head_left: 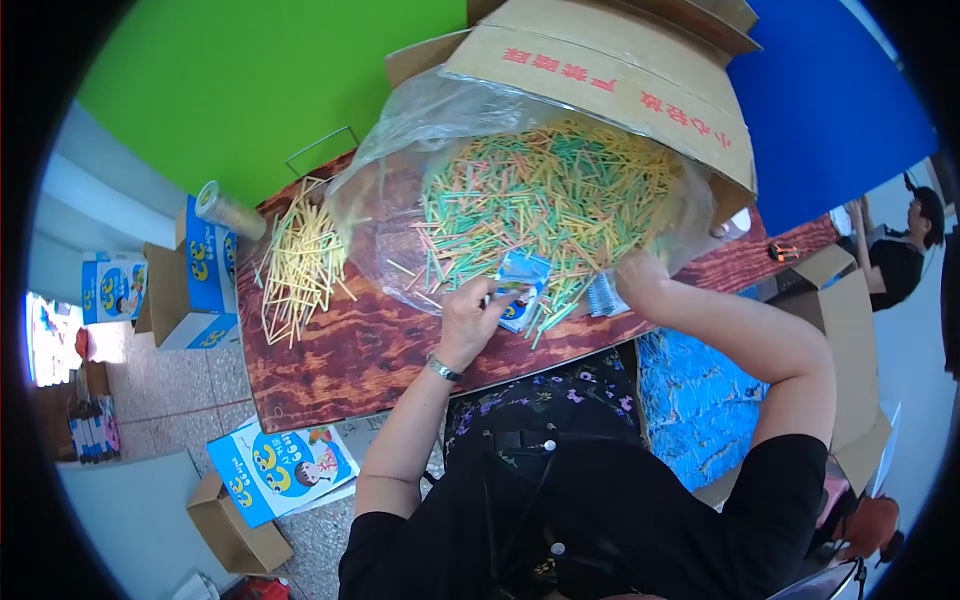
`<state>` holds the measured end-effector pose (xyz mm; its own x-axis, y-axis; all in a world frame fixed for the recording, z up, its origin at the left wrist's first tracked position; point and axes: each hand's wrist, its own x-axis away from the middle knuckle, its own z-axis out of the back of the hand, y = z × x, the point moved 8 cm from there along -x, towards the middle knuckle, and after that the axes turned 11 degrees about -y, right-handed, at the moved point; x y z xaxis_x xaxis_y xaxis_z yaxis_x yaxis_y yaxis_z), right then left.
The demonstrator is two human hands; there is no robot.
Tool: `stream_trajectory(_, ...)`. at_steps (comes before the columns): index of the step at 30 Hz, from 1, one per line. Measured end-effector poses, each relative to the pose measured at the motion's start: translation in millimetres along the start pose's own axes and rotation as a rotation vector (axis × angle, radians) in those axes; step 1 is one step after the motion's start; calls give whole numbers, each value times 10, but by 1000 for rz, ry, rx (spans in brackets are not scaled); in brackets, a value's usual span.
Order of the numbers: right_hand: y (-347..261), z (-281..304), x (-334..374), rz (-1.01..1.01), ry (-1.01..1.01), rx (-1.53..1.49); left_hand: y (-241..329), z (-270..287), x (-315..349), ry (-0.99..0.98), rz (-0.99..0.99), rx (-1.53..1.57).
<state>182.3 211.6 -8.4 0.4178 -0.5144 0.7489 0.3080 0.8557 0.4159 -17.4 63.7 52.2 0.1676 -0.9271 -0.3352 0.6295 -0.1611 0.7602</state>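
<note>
A glossy, printed blue packet (521, 268) was above the near edge of the wood-grained tabletop (335, 385), the left hand's (468, 318) fingers clamped on it. The right hand (643, 280) was by thin pastel sticks (545, 195); its fingertips were hidden, their state impossible to tell. Crinkled clear plastic (390, 125) edged the heap, before a cardboard box (680, 70) with red lettering.
</note>
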Motion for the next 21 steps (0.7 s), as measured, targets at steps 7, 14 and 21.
stream_trajectory(7, 323, 272, 300, -140, 134, 50, -145, 34, 31, 123, 30, 254)
stream_trajectory(14, 244, 1528, 1262, 529, 444, -496, 36, 148, -18, 88, 18, -22)
stream_trajectory(21, -73, 1813, 1232, 532, 365, -420, 134, 218, -25, 217, -69, -139)
